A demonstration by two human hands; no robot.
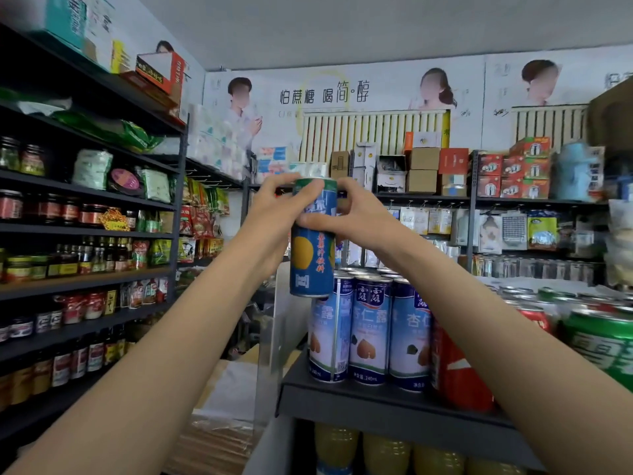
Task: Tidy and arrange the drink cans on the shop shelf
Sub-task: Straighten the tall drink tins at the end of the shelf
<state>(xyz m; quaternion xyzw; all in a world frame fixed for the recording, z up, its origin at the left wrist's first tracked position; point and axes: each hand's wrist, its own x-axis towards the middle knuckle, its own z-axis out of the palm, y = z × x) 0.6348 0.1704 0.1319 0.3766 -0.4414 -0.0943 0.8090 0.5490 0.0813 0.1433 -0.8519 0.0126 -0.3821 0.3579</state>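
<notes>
A tall blue drink can (312, 258) with a yellow fruit picture and a green top is held upright in the air above the shelf's left end. My left hand (274, 214) grips its upper part from the left, fingers curled over the top rim. From the right, my right hand (352, 214) grips the same upper part, thumb across the front. Below stand three blue-and-white apricot-kernel drink cans (368, 329) in a row on the dark shelf (376, 402), with more can tops behind them.
Red cola cans (459, 368) and green cans (606, 341) fill the shelf to the right. Yellow bottles (387, 450) stand on the level below. Black shelving (85, 231) with jars and sauce bottles lines the left wall. Cardboard boxes (222, 423) lie on the floor between.
</notes>
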